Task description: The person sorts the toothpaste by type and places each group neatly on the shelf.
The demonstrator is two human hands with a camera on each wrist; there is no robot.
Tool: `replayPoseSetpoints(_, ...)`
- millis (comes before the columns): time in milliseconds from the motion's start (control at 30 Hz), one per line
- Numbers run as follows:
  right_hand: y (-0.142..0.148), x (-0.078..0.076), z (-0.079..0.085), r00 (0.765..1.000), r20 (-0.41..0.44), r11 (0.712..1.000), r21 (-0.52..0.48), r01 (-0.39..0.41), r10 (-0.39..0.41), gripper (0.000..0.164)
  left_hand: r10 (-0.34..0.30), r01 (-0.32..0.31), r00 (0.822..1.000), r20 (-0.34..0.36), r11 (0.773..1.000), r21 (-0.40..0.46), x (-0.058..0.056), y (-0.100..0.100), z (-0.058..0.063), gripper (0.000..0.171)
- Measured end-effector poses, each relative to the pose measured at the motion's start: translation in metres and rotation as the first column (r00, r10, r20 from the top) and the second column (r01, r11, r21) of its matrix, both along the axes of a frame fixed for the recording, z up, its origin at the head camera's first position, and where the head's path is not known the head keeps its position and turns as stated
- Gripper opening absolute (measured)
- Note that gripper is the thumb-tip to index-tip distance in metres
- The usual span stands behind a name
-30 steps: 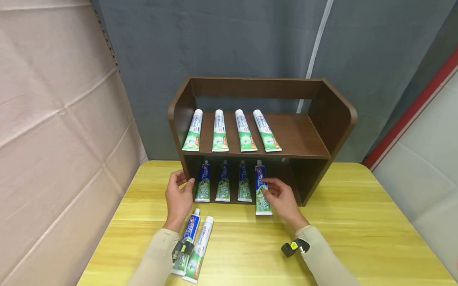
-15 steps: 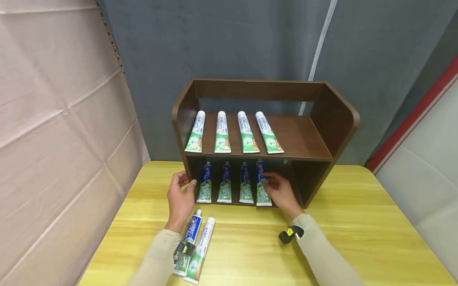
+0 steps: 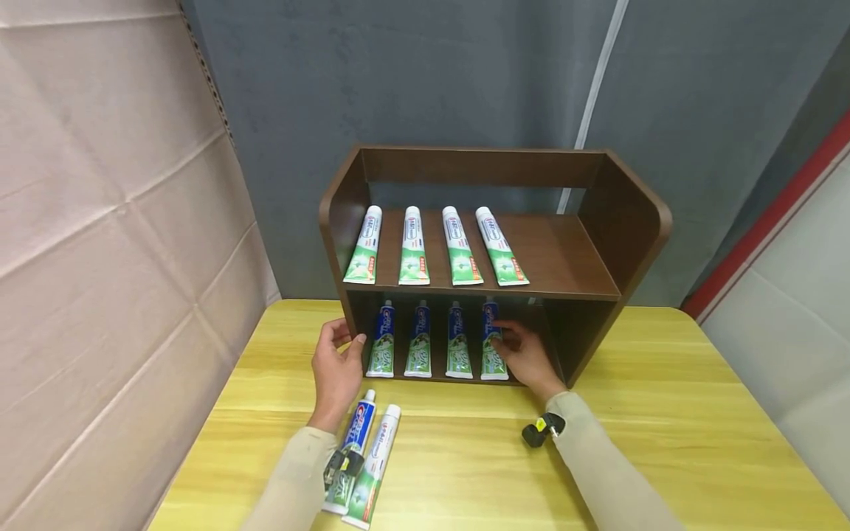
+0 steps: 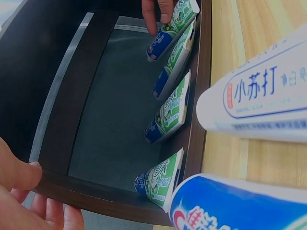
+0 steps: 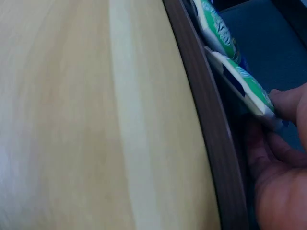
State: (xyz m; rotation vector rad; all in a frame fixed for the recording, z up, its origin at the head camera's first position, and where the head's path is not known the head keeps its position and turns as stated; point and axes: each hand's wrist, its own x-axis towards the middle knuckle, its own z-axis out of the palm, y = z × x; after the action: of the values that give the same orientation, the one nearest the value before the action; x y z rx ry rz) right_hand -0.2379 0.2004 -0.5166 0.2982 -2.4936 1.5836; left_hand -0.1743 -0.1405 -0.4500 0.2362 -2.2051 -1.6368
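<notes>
A brown two-tier shelf (image 3: 564, 254) stands on the table. My left hand (image 3: 337, 375) grips the edge of its left side panel, thumb on one face and fingers on the other in the left wrist view. On the lower tier, my right hand (image 3: 527, 361) pinches a blue-and-green toothpaste tube (image 3: 491, 363) by its right side; the cap end points to the back. Left of it lie several matching tubes (image 3: 458, 354) in a spaced row. In the right wrist view the thumb and fingers (image 5: 288, 103) are at the held tube (image 5: 247, 86).
Several white-and-green toothpaste tubes (image 3: 413, 247) lie on the upper tier. By my left forearm, a blue-and-green tube (image 3: 359, 428) and a white-and-green tube (image 3: 378, 457) rest on the wooden table (image 3: 465, 472). A grey curtain (image 3: 425, 74) hangs behind the shelf.
The tube in my right hand has moved back onto the lower tier, from overhanging the front edge, then slightly right. My left hand stays on the side panel.
</notes>
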Motion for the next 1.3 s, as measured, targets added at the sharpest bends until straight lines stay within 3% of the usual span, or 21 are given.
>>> replayPoseSetpoints(233,0.000,-0.002,0.003,0.998,-0.037,0.973,0.222,0.059,-0.052,0.038,0.001,-0.001,1.000,0.007,1.000,0.004,0.002,0.001,0.000,0.033)
replayPoseSetpoints(500,-0.001,0.002,0.011,0.998,-0.025,0.949,0.309,0.059,-0.053,0.038,-0.013,0.013,1.000,0.005,1.000,0.010,0.003,0.001,0.001,0.032)
replayPoseSetpoints(867,0.000,0.004,0.008,0.990,-0.104,0.950,0.290,0.118,-0.092,0.030,0.005,-0.005,1.000,-0.003,1.000,0.001,0.002,0.001,0.001,0.032)
replayPoseSetpoints(1300,-0.014,0.027,0.016,0.990,-0.070,0.982,0.130,0.134,-0.126,0.026,-0.027,0.027,0.999,0.020,1.000,0.000,0.001,-0.002,0.002,0.033)
